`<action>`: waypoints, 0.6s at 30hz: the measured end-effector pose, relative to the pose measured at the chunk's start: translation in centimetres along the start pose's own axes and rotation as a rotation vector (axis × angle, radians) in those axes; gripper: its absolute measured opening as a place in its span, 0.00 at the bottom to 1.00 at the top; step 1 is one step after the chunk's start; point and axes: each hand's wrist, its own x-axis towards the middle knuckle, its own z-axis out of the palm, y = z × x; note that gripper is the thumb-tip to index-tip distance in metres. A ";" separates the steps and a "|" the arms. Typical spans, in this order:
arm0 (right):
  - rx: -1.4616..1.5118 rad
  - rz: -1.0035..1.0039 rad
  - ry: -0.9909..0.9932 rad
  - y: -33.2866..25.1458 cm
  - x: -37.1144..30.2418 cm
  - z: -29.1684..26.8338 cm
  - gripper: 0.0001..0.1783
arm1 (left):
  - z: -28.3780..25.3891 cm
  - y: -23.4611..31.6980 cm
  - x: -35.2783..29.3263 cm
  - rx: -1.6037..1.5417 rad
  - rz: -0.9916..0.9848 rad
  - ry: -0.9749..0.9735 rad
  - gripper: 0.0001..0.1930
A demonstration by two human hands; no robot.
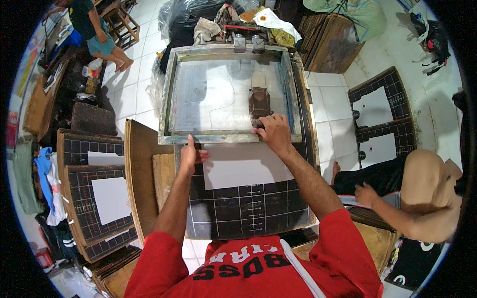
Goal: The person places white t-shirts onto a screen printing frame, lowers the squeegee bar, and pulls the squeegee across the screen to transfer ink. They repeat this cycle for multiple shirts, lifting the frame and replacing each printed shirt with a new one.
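A framed printing screen (194,107) lies before me over a dark gridded board (228,211), held at its far edge by two metal clamps (248,44). A white sheet (238,169) shows from beneath its near rail. On the mesh rests a brown-stained squeegee (260,102). My right hand (276,133) closes on its near end, just above the near rail. At that rail's left part is my left hand (191,155), thumb up against the wood and fingers apart below it, holding nothing visible.
Gridded boards with white sheets stand left (109,198) and right (375,107). A wooden panel (141,174) rises close to my left arm. At right sits a person (422,198); another person (92,30) stands far left. Cloths (278,22) and plastic bags lie behind the screen.
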 end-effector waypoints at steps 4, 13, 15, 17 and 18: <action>-0.075 0.034 -0.149 1.6 1.8 1.5 0.10 | 0.3 -1.5 -1.3 1.200 0.806 0.243 0.32; 0.029 0.031 -0.277 2.5 2.3 0.5 0.16 | 2.4 -4.1 0.4 1.265 1.120 0.350 0.48; 0.017 0.015 -0.234 3.2 2.7 1.0 0.17 | 2.2 -4.5 0.8 1.270 1.137 0.370 0.47; 0.039 -0.023 -0.114 4.9 4.6 2.3 0.18 | 2.2 -4.7 0.9 1.274 1.105 0.363 0.47; 0.039 -0.040 -0.039 6.1 6.2 3.1 0.19 | 2.2 -4.7 0.9 1.286 1.079 0.360 0.47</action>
